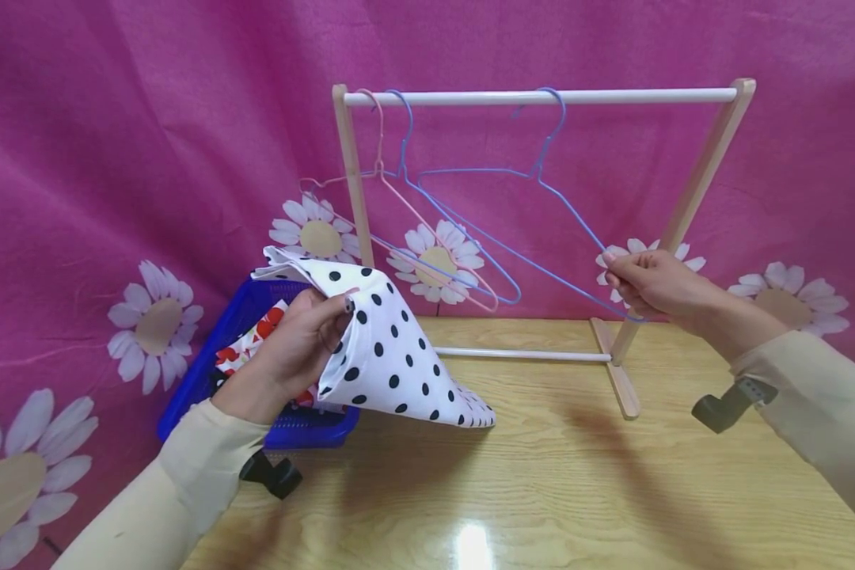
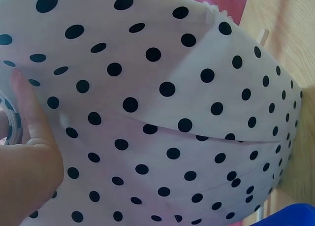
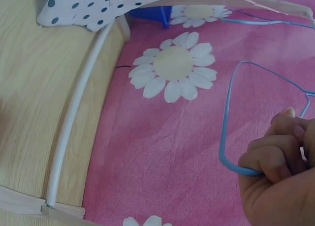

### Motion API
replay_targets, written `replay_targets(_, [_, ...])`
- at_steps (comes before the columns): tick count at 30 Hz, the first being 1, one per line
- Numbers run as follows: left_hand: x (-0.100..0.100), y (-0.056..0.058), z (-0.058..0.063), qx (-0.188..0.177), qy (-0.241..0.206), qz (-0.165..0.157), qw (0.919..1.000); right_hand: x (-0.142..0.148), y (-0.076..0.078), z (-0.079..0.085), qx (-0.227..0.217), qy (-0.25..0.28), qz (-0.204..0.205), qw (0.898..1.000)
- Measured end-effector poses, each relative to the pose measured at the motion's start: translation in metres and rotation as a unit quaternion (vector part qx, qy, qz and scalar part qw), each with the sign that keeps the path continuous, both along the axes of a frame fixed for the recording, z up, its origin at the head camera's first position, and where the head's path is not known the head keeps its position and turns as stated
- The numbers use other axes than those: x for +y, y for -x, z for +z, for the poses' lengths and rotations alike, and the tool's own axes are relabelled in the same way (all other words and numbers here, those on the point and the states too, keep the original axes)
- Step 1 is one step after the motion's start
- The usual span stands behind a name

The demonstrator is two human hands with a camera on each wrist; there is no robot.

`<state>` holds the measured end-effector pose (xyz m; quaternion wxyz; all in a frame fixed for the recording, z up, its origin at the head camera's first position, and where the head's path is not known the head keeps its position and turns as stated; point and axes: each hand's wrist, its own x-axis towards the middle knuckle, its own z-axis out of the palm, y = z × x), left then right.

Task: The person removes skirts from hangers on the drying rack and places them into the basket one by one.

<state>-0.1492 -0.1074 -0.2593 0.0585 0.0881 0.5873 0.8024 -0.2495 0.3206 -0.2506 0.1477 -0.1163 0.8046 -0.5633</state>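
My left hand [image 1: 292, 348] pinches the top of a white cloth with black polka dots [image 1: 399, 368], thumb over its edge, and the cloth droops toward the tabletop. In the left wrist view the dotted cloth [image 2: 162, 103] fills most of the picture beside the thumb. On the right, my right hand [image 1: 659, 289] grips the outer corner of a blue hanger [image 1: 577, 214] whose hook sits over the rack's white rail [image 1: 634, 96]. The right wrist view shows curled fingers round the blue hanger [image 3: 225, 122]. Whether the cloth is a garment cannot be told.
A blue basket [image 1: 185, 396] behind my left hand holds red-and-white patterned cloth [image 1: 245, 340]. A pink hanger [image 1: 416, 210] and a second blue hanger [image 1: 463, 226] hang at the rail's left end. The rack's wooden foot [image 1: 620, 380] stands on the table [image 1: 541, 491], before a pink flowered curtain [image 1: 185, 95].
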Motion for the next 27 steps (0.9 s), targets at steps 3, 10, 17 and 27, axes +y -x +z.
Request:
replay_targets(3, [0.001,-0.001,0.003,0.003,0.001,0.004,1.0,-0.002,0.0,0.0,0.003,0.003,0.002,1.0])
replay_targets(10, [0.002,0.0,0.007,0.022,-0.02,0.001,0.9996,-0.006,0.0,-0.001,0.01,-0.007,0.013,1.0])
replay_targets(17, [-0.001,0.001,0.009,0.038,-0.024,-0.004,0.999,-0.008,0.0,-0.001,0.012,-0.015,0.018,1.0])
replay_targets(27, [-0.001,0.0,0.014,0.025,-0.002,0.006,0.9997,-0.011,0.002,0.001,0.021,-0.021,0.028,0.999])
